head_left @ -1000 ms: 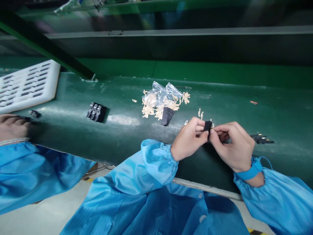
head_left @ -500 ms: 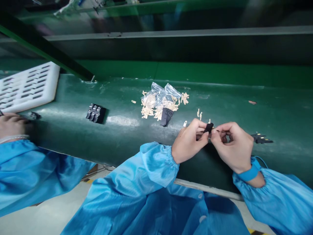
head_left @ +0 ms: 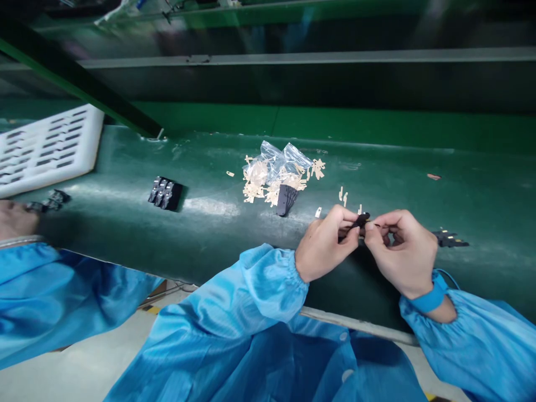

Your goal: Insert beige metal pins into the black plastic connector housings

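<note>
My left hand [head_left: 329, 241] pinches a small black plastic part [head_left: 360, 220] between thumb and fingers, above the green bench. Against the part's right end, my right hand [head_left: 400, 248] is closed with thumb and forefinger pressed together; whatever it grips is mostly hidden. Several loose metal strips [head_left: 343, 195] lie just beyond my hands. A pile of pale metal terminals [head_left: 253, 191] spills around clear plastic bags [head_left: 278, 159], with a row of black plastic parts [head_left: 286, 200] at its front. More black parts with brass-coloured pieces [head_left: 450, 239] rest right of my right hand.
A black block with shiny metal pieces [head_left: 166, 193] sits on the bench to the left. Farther left are a white slotted tray [head_left: 62, 146], small dark parts [head_left: 56, 199] and a co-worker's hand [head_left: 17, 220]. A green post [head_left: 104, 100] slants down to the bench.
The black part in my left hand has tilted slightly; both my hands stay together. The co-worker's hand has shifted left, uncovering more of the dark parts beside it.
</note>
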Demonstrator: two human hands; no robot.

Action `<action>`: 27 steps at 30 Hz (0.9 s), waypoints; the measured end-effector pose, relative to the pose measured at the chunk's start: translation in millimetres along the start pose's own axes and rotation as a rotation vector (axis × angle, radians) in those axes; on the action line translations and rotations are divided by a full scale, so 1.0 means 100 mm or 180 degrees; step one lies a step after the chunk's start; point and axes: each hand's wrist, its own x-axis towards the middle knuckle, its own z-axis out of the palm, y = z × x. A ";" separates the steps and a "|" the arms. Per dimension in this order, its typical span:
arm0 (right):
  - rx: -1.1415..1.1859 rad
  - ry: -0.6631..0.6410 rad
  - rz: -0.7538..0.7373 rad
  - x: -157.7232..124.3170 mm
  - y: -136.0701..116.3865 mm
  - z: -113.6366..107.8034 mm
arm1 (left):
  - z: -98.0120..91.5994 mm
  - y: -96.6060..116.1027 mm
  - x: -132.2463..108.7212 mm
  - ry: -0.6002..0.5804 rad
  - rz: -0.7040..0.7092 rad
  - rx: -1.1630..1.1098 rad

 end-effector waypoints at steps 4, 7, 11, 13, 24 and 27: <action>0.0122 -0.0112 0.0208 0.01 0.02 -0.01 | -0.02 0.01 0.02 0.0125 0.0062 0.0274; 0.0218 -0.0189 0.0387 0.02 0.03 -0.02 | -0.03 -0.01 0.02 0.0193 0.0248 0.0502; 0.0365 -0.0294 0.0548 0.02 0.05 -0.01 | -0.04 -0.07 -0.01 0.0264 0.0630 0.0905; 0.0354 -0.0308 0.0529 0.02 0.06 -0.01 | -0.06 -0.08 -0.02 0.0228 0.0684 0.1101; 0.0468 -0.0103 0.0291 0.07 0.10 -0.08 | -0.09 0.03 0.14 -0.0400 -0.0921 -0.1507; 0.0782 -0.0501 0.0494 0.07 0.10 -0.07 | -0.10 0.07 0.15 -0.0401 -0.1040 -0.1681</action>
